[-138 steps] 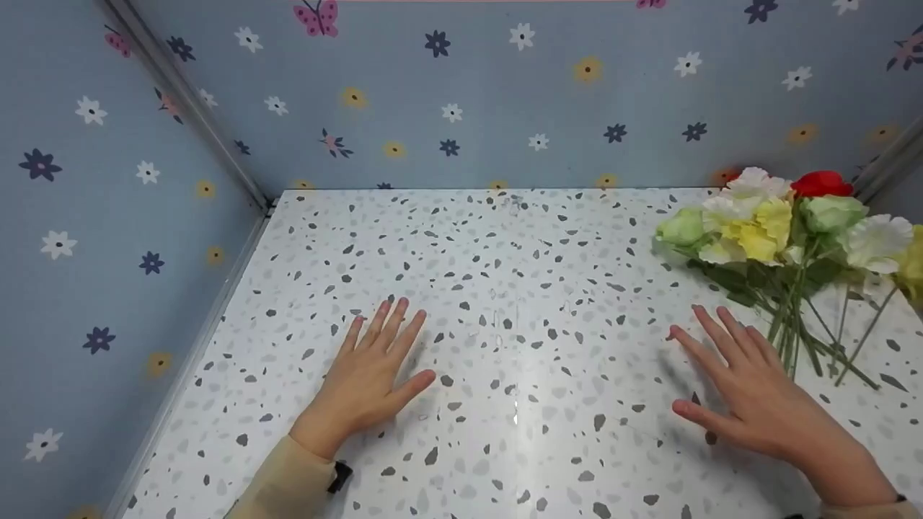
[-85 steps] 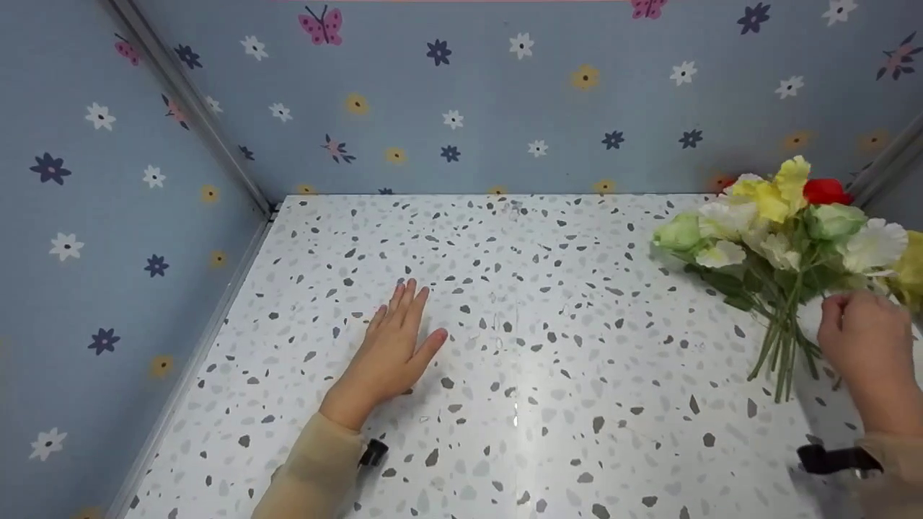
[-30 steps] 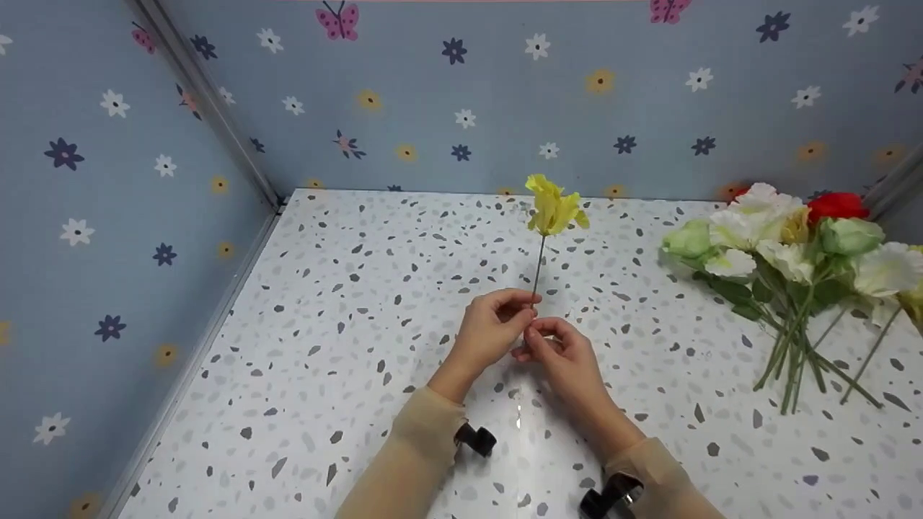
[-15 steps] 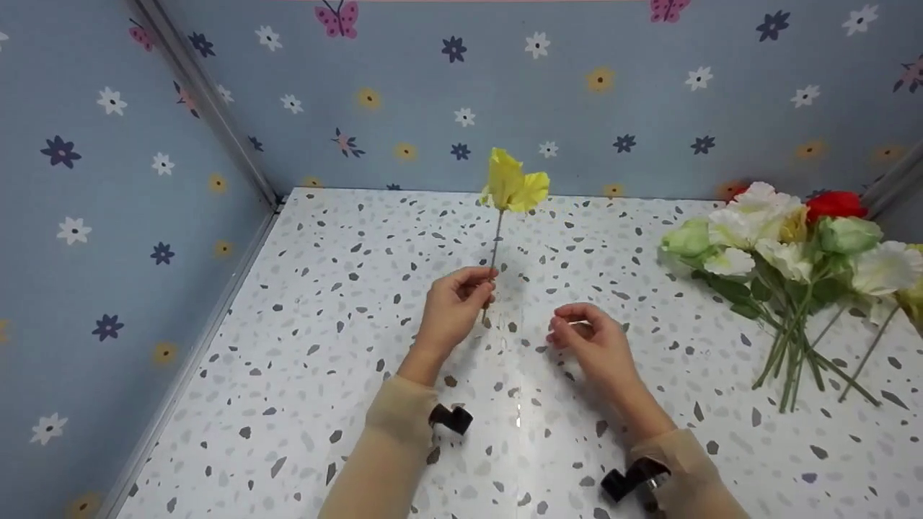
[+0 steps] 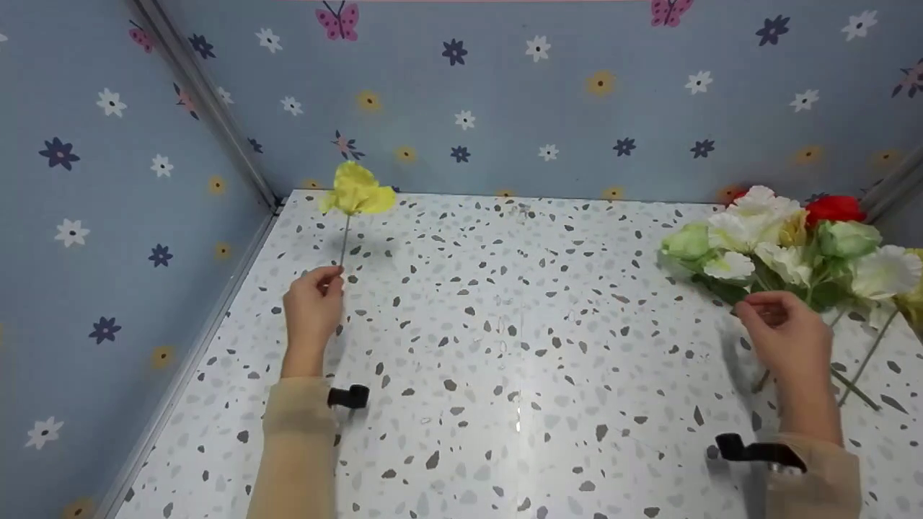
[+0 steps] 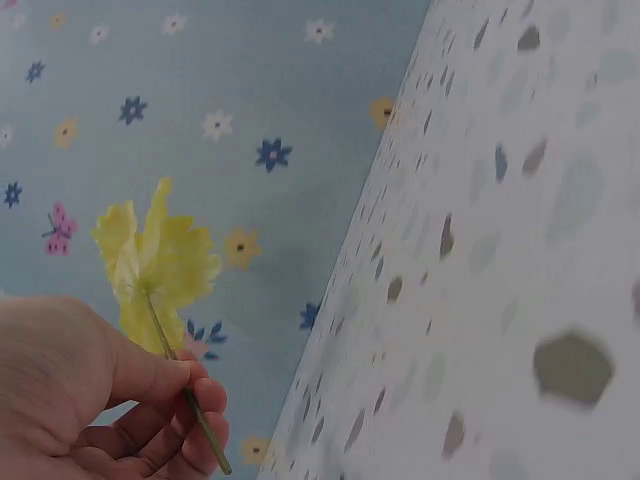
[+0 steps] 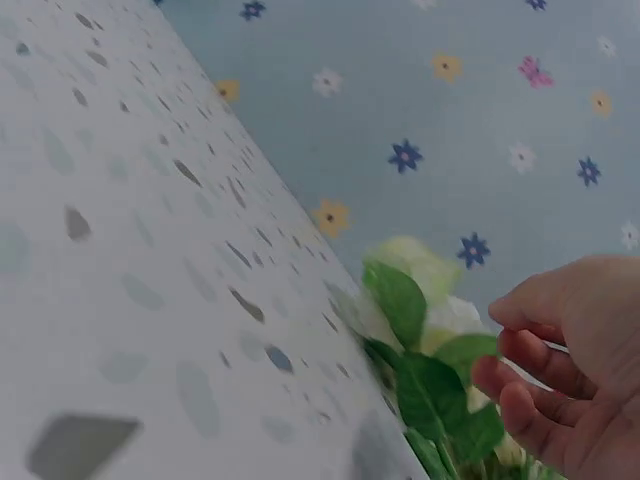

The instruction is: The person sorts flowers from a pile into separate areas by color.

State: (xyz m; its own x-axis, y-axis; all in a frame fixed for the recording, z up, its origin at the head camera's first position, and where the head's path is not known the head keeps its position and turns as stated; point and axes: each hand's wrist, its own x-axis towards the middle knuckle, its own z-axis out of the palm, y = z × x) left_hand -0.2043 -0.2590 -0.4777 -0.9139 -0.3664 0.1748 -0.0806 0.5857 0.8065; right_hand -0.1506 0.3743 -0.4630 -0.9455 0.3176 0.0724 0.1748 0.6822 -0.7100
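Note:
A yellow artificial flower [image 5: 357, 191] stands nearly upright at the left of the table, its thin stem pinched in my left hand [image 5: 311, 306]. In the left wrist view the stem [image 6: 190, 400] runs between thumb and fingers, its lower end poking out below them. My right hand [image 5: 789, 339] is at the front of the flower pile [image 5: 782, 256], covering part of the stems. Its fingers are loosely bent with a gap to the thumb, and nothing shows between them. The right wrist view has green leaves [image 7: 430, 390] just beyond that right hand [image 7: 580, 370].
The pile holds white flowers [image 5: 887, 270], pale green buds [image 5: 686, 241] and a red bloom [image 5: 835, 209], with loose stems [image 5: 865, 357] spread toward the front. Patterned blue panels [image 5: 505, 101] wall the speckled white table [image 5: 519, 346] at the back and left.
The yellow flower went from the pile to the middle, where both hands held it. My left hand has since carried it left; my right hand let go and moved back right to the pile.

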